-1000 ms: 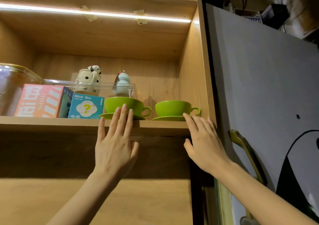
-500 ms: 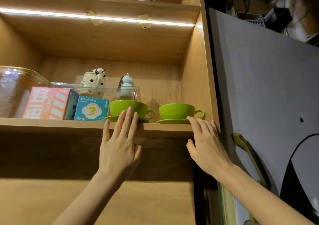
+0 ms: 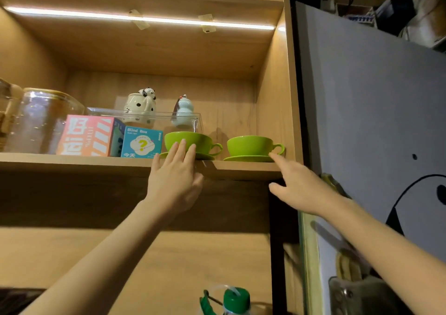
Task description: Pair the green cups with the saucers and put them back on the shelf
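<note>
Two green cups sit on green saucers at the front edge of the wooden shelf [image 3: 72,162], side by side and a little apart, handles pointing toward three o'clock. The left cup [image 3: 205,141] rests on the left saucer [image 3: 205,156], just beside a blue box [image 3: 142,142] at its nine o'clock; the right cup [image 3: 251,145] rests on the right saucer [image 3: 248,159], close to the cabinet's side wall at three o'clock. The left hand [image 3: 175,182] is raised flat with its back to the camera, fingers [image 3: 179,149] straight, close together and holding nothing; their tips overlap the front of the left cup and hide part of its saucer at the six o'clock edge, though whether they press the cup cannot be told. The right hand [image 3: 301,189] is also spread and empty, thumb apart below, with its longest fingertip reaching up to the right saucer's rim at about four o'clock, right under the cup's handle. Behind the cups, at twelve o'clock, a clear tray [image 3: 144,116] carries a spotted ceramic figure [image 3: 141,104] and a pale blue gourd figure [image 3: 184,112].
</note>
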